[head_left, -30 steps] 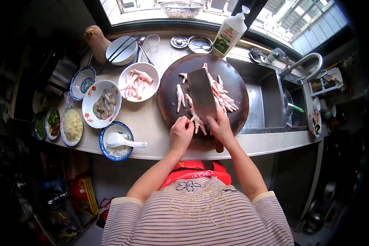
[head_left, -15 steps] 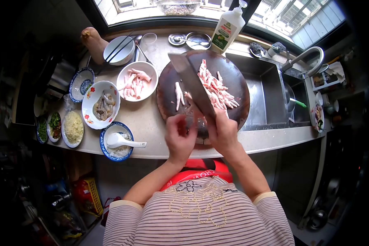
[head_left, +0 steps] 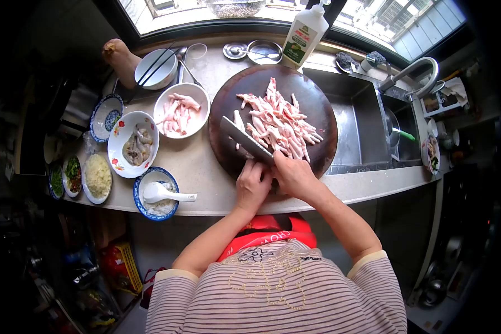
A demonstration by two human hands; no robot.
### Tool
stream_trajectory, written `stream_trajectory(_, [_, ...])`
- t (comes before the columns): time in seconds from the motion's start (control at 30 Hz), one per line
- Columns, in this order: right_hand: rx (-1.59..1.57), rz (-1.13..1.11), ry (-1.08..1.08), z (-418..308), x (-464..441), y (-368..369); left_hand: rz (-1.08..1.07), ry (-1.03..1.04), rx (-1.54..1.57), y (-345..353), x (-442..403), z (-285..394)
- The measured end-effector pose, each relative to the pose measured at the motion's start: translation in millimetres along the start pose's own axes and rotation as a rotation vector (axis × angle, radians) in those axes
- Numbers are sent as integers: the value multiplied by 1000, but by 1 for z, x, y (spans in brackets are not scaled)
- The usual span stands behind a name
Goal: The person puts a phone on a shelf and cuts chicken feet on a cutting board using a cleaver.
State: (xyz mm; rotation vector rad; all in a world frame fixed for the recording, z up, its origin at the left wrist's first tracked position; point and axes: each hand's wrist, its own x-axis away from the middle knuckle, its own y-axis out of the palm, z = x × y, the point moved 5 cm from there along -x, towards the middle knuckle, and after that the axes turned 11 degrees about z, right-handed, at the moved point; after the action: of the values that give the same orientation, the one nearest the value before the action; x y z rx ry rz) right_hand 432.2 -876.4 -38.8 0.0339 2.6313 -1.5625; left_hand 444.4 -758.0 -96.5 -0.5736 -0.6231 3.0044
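At the near part of a round dark chopping board (head_left: 228,89), my right hand (head_left: 296,177) grips a cleaver (head_left: 249,142) by its handle. The blade slants toward the upper left, standing on edge near the board's surface. My left hand (head_left: 253,182) is closed, fingers curled just on the near side of the blade. Whatever its fingertips pinch is hidden from me. Beyond the cleaver lies a pile of pale chicken feet (head_left: 284,121). One separate chicken foot (head_left: 237,123) lies left of the pile, partly covered by the blade.
Left of the board stand a white bowl of chicken feet (head_left: 205,114), a flowered bowl with shrimp (head_left: 117,158), a blue-rimmed bowl (head_left: 141,207) with a white spoon, and a plate of minced garlic (head_left: 98,175). A pump bottle (head_left: 306,36) stands behind the board; a sink (head_left: 350,119) lies right.
The cleaver has swung down and left, from raised above the board to low over its near part. My left hand has closed in beside the blade. More chicken feet show in the pile.
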Motion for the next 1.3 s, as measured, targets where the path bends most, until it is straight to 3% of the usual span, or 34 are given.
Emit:
stream_trajectory(0.13, [-104, 130, -21, 10, 6, -2, 23, -111, 125, -5, 2, -5])
stream_trajectory(0.2, [-122, 220, -107, 4, 4, -9, 142, -27, 85, -15, -6, 5])
stream_trajectory(0.27, [-149, 327, -241, -25, 0, -34, 247, 50, 85, -34, -20, 25])
stream_trajectory(0.4, [-195, 495, -358, -70, -7, -87, 326, -35, 217, -81, -29, 64])
stream_trajectory(0.5, [71, 115, -135, -38, -4, -30, 259, 21, 92, -86, -15, 59])
stream_trajectory(0.53, [96, 37, -171, -13, 0, 8, 205, -6, 85, -75, -7, 44])
stream_trajectory(0.63, [106, -12, -176, -17, -6, 7, 62, -3, 16, -38, 9, 4])
stream_trajectory(0.77, [25, -20, -131, -7, -10, 0, 34, 171, -17, -13, -4, 18])
stream_trajectory(0.9, [-158, 87, 41, 25, -3, 1, -6, 260, -66, -3, 3, 7])
stream_trajectory(0.97, [-513, 150, 263, 51, 3, 3, 10, 266, -70, -3, 5, 4])
stream_trajectory(1.03, [-844, 28, 586, 72, 10, 14, 21, 272, -77, -3, 6, 3])
stream_trajectory(1.07, [-868, 69, 589, 73, 11, 14, 23, 276, -80, -3, 5, 2])
stream_trajectory(1.17, [-512, 224, 338, 59, 11, 2, 33, 296, -83, -2, 3, 5])
stream_trajectory(1.2, [-264, 421, 68, 43, 15, -15, 35, 304, -81, -2, 3, 6])
stream_trajectory(1.3, [-75, 198, -68, 10, 32, -36, 35, 226, -33, -3, 5, 6])
